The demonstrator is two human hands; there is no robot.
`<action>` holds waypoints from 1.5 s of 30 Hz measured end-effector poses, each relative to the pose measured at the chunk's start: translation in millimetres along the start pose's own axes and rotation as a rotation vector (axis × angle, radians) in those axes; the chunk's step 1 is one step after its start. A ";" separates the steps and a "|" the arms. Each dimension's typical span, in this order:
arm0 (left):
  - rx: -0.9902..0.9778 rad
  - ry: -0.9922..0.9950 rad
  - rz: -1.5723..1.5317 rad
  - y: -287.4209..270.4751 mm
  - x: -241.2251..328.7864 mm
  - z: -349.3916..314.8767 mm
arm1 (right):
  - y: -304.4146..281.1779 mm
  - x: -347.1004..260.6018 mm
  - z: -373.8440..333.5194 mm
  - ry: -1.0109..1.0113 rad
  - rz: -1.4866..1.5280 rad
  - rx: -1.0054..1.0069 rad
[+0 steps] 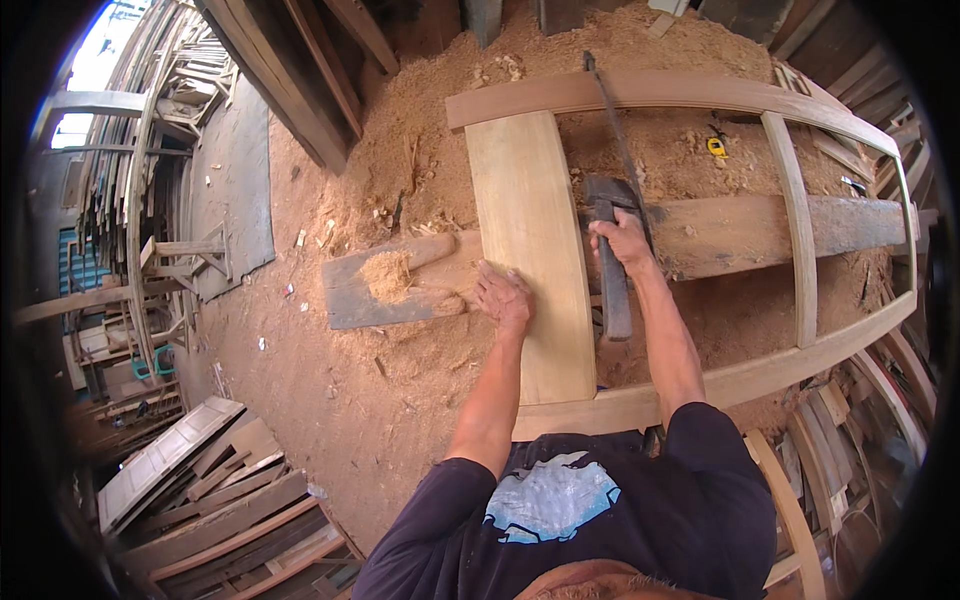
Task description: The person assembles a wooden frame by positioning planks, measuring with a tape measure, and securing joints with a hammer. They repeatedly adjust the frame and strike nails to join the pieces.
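Note:
A pale wooden frame lies across a thick workbench plank, with a wide pale board at its left end. My left hand rests on that board's left edge, fingers stretched out, holding nothing. In my right hand is a dark, mallet-like wooden tool, gripped close to its blocky head, just right of the board. Beside it a long thin dark metal bar runs from the frame's far rail toward my right hand. Whether the bar joins the tool I cannot tell.
Sawdust is heaped on the bench's notched left end. A yellow tape measure lies beyond the bench, within the frame. Stacked boards stand at lower left, more timber at right. Upright dark planks rise at the back.

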State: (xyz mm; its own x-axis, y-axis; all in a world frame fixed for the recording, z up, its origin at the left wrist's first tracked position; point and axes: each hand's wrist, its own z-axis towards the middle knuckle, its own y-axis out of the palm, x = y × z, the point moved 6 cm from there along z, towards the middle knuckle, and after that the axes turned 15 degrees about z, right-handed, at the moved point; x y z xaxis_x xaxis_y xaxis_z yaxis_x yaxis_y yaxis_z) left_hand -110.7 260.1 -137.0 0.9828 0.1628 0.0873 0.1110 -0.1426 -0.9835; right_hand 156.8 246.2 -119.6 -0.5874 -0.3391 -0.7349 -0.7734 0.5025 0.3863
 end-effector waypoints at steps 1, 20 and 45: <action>-0.012 -0.005 0.020 1.2 0.1 0.5 | 2.1 -5.0 11.6 -0.015 -0.029 0.019; -0.133 -0.077 0.042 0.3 -1.2 1.0 | 5.3 -10.3 93.6 0.013 -0.204 0.004; -0.075 -0.004 0.079 3.2 1.3 4.5 | -1.3 -19.6 42.6 -0.047 -0.200 -0.082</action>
State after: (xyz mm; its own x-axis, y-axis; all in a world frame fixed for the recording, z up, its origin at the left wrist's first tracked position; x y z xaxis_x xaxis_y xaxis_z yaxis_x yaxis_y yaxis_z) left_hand -109.8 264.2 -140.7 0.9883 0.1520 0.0094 0.0444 -0.2282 -0.9726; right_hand 179.4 286.0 -129.4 -0.4100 -0.3869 -0.8260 -0.8912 0.3624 0.2727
